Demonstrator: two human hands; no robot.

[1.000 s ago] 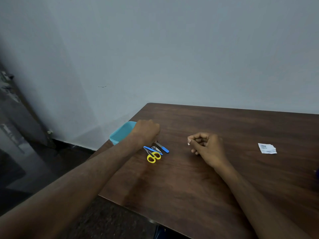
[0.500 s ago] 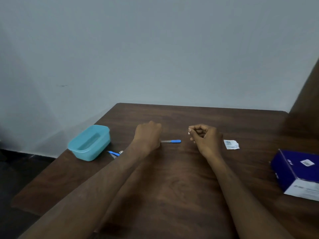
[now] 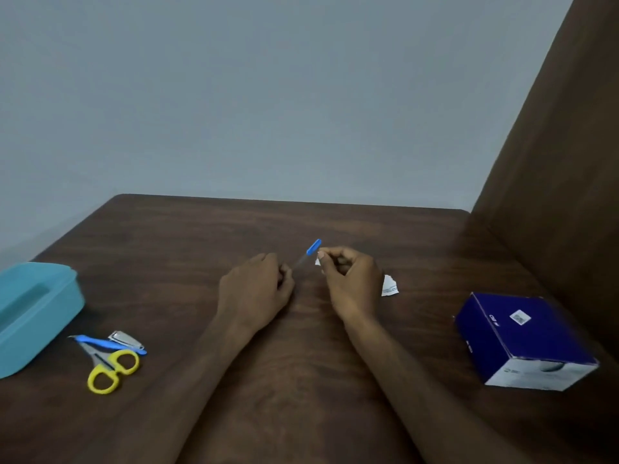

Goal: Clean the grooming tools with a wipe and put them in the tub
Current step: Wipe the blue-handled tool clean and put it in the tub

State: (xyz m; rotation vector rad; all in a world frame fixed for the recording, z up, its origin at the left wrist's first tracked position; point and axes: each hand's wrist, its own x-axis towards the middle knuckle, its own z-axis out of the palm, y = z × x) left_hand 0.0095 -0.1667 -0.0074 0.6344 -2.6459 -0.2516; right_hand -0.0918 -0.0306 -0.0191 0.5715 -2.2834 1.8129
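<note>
My left hand [image 3: 259, 289] grips the metal end of a slim blue-handled tool [image 3: 312, 248], its blue end tilted up toward the right. My right hand [image 3: 348, 279] is closed on a small white wipe [image 3: 317, 261], held right beside the tool's shaft. At the far left stands the turquoise tub [image 3: 37, 313]. Near it on the table lie yellow-handled scissors [image 3: 109, 366], a second blue-handled tool [image 3: 107, 343] and a silver nail clipper [image 3: 124, 338].
A torn white wipe wrapper [image 3: 389, 287] lies just right of my right hand. A dark blue box [image 3: 522, 339] sits at the right of the brown table [image 3: 301, 380]. A brown panel [image 3: 552, 162] rises at the right; a grey wall stands behind.
My left hand lifted the blue-handled tool from the pile by the tub and brought it right, up to the wipe in my right hand. The view swung right.
</note>
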